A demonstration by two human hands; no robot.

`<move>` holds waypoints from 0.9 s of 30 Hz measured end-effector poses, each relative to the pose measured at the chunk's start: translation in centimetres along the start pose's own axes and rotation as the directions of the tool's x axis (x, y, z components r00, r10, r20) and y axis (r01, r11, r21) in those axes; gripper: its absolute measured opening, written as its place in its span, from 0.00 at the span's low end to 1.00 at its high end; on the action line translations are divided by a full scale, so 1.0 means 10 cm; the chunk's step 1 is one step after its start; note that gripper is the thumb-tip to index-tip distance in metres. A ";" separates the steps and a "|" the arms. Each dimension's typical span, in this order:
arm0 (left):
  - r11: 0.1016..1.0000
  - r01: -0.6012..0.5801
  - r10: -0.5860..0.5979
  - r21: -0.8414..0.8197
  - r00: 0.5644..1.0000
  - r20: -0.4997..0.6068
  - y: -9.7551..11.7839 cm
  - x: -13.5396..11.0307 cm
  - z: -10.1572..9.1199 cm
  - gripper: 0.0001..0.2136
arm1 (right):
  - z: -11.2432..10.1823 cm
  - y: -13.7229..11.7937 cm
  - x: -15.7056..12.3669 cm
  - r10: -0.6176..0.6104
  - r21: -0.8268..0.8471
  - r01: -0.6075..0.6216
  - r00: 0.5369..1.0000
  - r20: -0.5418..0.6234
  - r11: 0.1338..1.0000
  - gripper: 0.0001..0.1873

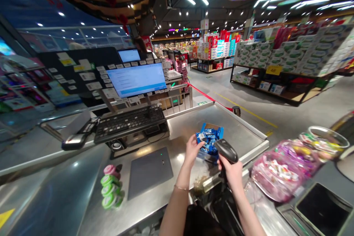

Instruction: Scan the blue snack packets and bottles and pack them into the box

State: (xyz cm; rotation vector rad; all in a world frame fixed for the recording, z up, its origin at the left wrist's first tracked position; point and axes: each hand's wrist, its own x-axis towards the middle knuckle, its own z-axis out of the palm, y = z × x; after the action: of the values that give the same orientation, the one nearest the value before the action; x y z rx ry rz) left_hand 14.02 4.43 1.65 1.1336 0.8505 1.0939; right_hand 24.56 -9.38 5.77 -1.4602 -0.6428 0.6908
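My left hand (pixel 193 150) is closed on a small blue packet (pixel 200 137) with a white label on it, held at the left side of an open box. That blue box (pixel 219 131) stands on the metal counter and contains several more blue wrapped packets (pixel 211 143). In my right hand (pixel 230 169) is a black handheld barcode scanner (pixel 226 150), gripped by its handle. Its head points left and away from me, over the near right part of the box. The lettering on the packets is too small to read.
A monitor (pixel 136 80) and a keyboard (pixel 129 121) stand at the back left. Beside a flat grey plate (pixel 151 172) are several green and pink round containers (pixel 109 191). Pink bagged goods (pixel 276 171) lie to the right, near a dark-screened device (pixel 323 212). A raised rim (pixel 243 125) edges the counter.
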 end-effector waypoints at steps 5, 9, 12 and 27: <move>0.891 0.035 -0.069 -0.453 0.996 -0.057 0.03 -0.46 -0.55 0.24 | 0.15 0.07 -0.13 -0.095 -0.180 0.102 0.994 0.050 0.978 0.14; 0.918 -0.033 -0.047 -0.395 0.980 -0.191 0.03 -0.73 -0.88 0.27 | 0.35 0.09 -0.32 -0.184 -0.243 0.243 0.953 0.240 0.939 0.18; 0.957 -0.096 0.007 -0.273 0.951 -0.309 -0.03 -0.85 -1.06 0.30 | 0.51 0.09 -0.49 -0.203 -0.258 0.311 0.906 0.370 0.915 0.15; 0.971 -0.128 0.032 -0.202 0.907 -0.421 -0.26 -1.09 -1.41 0.32 | 0.80 0.23 -0.74 -0.159 -0.420 0.373 0.872 0.463 0.827 0.12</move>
State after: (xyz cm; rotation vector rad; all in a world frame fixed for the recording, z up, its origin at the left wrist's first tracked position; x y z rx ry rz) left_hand -1.58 -2.49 -4.27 0.7591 0.9833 1.4940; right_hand 13.59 -9.67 3.77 -1.6548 -1.4219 0.6325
